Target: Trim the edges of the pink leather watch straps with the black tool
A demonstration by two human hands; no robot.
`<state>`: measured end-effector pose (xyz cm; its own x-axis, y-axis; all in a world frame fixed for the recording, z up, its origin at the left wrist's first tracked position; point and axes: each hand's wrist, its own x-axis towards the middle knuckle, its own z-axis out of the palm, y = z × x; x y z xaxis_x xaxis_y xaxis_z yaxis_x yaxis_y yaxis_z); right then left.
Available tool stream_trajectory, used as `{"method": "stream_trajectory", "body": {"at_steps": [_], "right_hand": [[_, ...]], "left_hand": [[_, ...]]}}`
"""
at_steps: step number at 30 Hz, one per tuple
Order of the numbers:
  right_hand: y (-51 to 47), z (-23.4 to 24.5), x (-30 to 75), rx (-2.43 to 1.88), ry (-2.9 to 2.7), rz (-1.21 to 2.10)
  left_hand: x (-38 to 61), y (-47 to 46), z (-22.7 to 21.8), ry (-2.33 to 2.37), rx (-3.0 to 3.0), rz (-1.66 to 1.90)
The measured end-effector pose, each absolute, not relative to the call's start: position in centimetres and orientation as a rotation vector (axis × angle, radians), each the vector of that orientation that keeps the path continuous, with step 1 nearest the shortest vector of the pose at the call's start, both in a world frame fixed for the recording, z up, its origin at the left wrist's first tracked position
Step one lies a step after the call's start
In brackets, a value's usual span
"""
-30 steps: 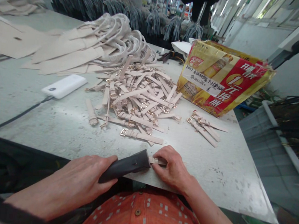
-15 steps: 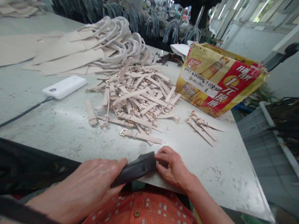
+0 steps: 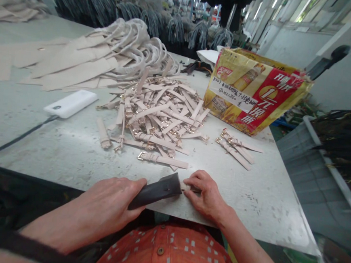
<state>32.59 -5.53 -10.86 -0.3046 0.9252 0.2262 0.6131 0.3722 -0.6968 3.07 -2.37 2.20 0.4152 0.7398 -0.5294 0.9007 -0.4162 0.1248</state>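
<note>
Two bare hands are at work by the near edge of a pale, scuffed worktable (image 3: 249, 202), and from where I stand they seem busy with one strap. The left hand (image 3: 112, 195) is wrapped around a dark grey, flattened hand tool (image 3: 158, 190), fingers closed along its body, which slants up from the near edge. The right hand (image 3: 205, 194) pinches a narrow beige strap (image 3: 185, 186) between thumb and fingertips, just at the tool's blunt end; most of the strap is hidden, and I cannot tell whether the two touch. I judge the step to be applying the tool to this strap, though what it does there I cannot make out. The next move, I think, calls for a steady pinch, the tool's end lined up with the strap, and fingertips clear of it. Beyond the hands lies a jumbled heap of beige buckled straps (image 3: 161, 114) mid-table, and a small group of similar straps (image 3: 235, 147) rests toward the right edge, before a yellow-and-red cardboard box (image 3: 254, 95).
</note>
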Motion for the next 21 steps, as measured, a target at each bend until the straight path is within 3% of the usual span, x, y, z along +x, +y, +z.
{"method": "stream_trajectory", "body": {"at_steps": [10,21], "right_hand": [[-4.6,-9.8,33.2,-1.28,-2.05,0.843],[-4.5,-9.7,31.6,-1.427,-2.018,0.744]], "left_hand": [[4.5,-1.1,0.8,1.339,2.375,-0.491],[0.2,-1.8,0.2,1.514,2.115,-0.282]]}}
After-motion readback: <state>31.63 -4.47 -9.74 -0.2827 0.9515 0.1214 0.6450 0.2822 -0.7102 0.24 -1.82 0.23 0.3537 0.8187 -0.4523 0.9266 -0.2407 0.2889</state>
